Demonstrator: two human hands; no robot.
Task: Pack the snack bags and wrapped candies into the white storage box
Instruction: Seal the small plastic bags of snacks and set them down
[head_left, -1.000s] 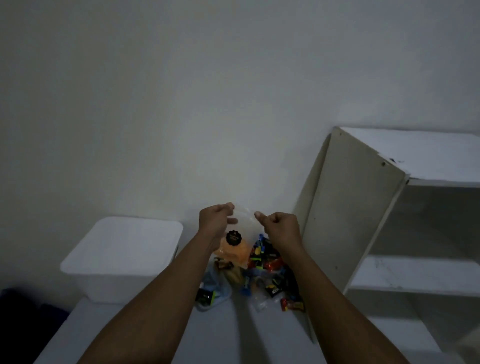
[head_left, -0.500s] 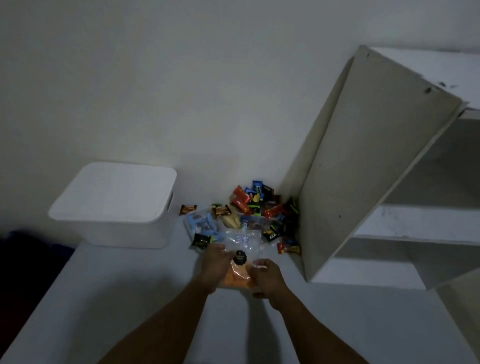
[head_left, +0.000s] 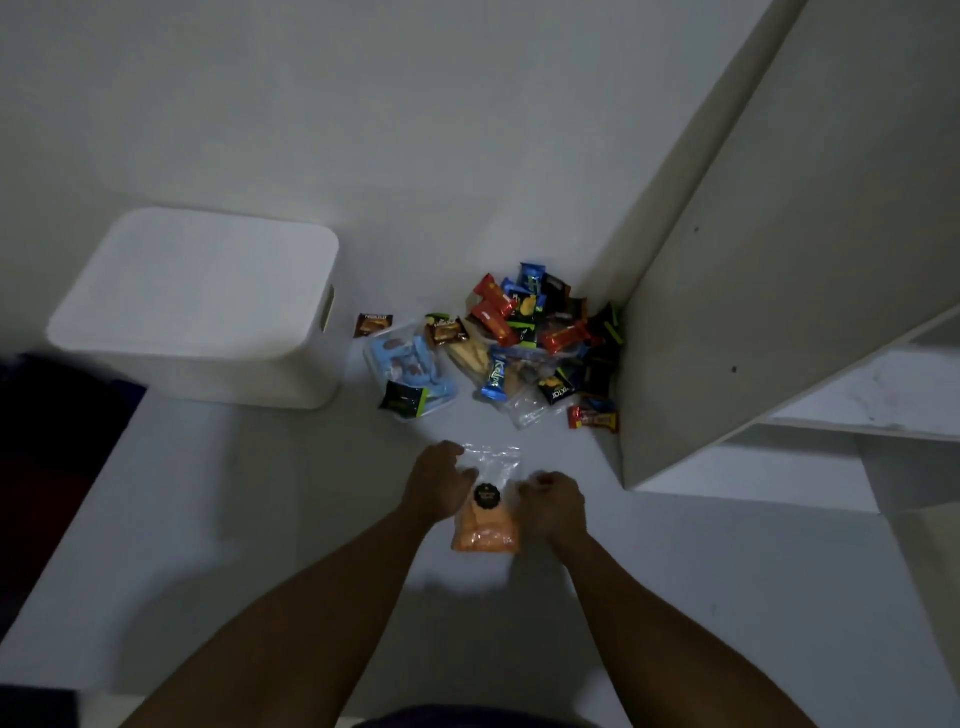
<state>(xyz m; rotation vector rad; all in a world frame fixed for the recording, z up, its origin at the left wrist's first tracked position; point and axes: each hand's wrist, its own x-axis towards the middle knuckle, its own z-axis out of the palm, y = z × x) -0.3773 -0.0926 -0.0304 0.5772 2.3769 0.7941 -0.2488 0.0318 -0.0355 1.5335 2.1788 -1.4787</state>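
Holding a clear bag (head_left: 485, 512) flat on the tabletop (head_left: 260, 519), both hands bracket it: left hand (head_left: 436, 486) on its left edge, right hand (head_left: 553, 501) on its right edge. Left fingers (head_left: 460, 470) lie curled over the bag's upper left corner, touching the film; right fingers (head_left: 537, 482) are bunched nearly closed at the right edge, seemingly pinching film, though the actual contact is too dim to confirm. Judgement: step in hand is settling or sealing this bag before it goes to the box (head_left: 200, 306). To do it well, press air out toward the open top, keep the contents low, then lift by both edges so nothing tips. Bag appearance: transparent film, orange pieces filling the lower half nearest the wrists, a round black label between the two sets of fingers, empty crinkled film beyond the fingertips. Box sits well beyond and left of the left fingers, lid on, so it needs opening first. Candy pile (head_left: 524, 343) and a blue-trimmed pack (head_left: 408, 366) lie beyond the fingers, against a shelf panel (head_left: 753, 291) to the right. Nothing seen packed yet; box interior hidden.
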